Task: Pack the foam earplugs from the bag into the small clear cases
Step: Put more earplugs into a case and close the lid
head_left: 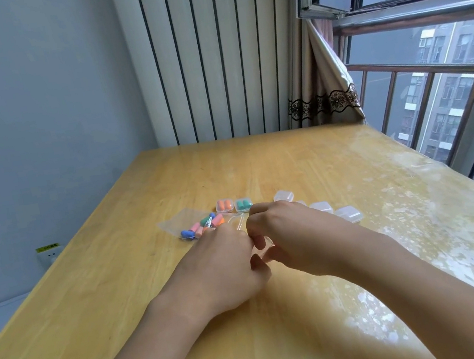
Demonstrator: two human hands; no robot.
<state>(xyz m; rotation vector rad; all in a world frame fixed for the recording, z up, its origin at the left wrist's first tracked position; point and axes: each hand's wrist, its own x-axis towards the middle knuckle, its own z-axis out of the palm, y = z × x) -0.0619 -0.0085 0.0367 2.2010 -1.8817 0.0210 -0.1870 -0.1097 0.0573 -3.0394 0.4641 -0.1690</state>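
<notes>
On the yellow wooden counter (123,292), both hands (252,249) curled around a small clear plastic case (236,221), seemingly opening it, beside the clear bag of coloured foam earplugs (198,225) for easy reach

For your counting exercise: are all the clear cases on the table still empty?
No: one case holds orange earplugs and the case beside it holds green ones.

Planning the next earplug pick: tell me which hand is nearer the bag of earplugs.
Left. The left hand has its fingertips right at the bag of earplugs, at its near edge. The right hand sits further right, beyond the open clear case.
</notes>
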